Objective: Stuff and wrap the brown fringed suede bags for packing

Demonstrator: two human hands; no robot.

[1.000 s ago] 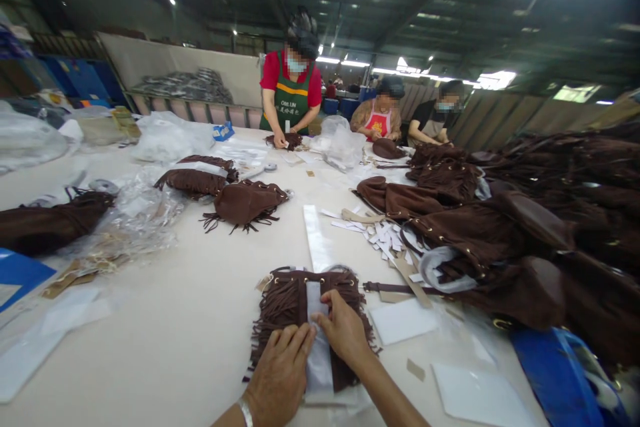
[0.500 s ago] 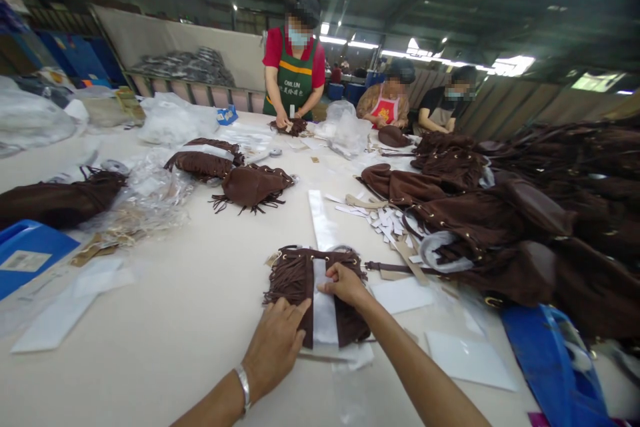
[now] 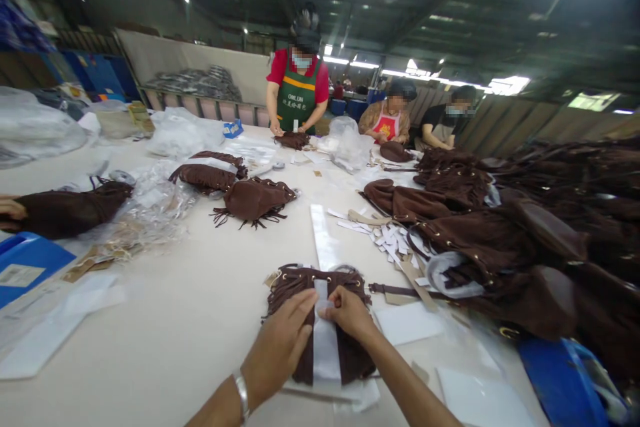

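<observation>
On the brown fringed fabric bag (image 3: 352, 359), my unclenched left hand (image 3: 281, 340) had reached the translucent plastic strip (image 3: 326, 352) (steadier, I judged) that my right hand (image 3: 349, 311) pinched.

A broad cream-white desk (image 3: 175, 333) fills the foreground. At its near middle lies a fringed dark-brown bag (image 3: 356, 353), with a shiny white strip (image 3: 324, 240) just beyond. To the left are crumpled clear plastic (image 3: 157, 203) and two more brown bags (image 3: 257, 199); to the right, white paper slips (image 3: 391, 241), flat white sheets (image 3: 409, 321) and a large heap of brown bags (image 3: 460, 233).
</observation>
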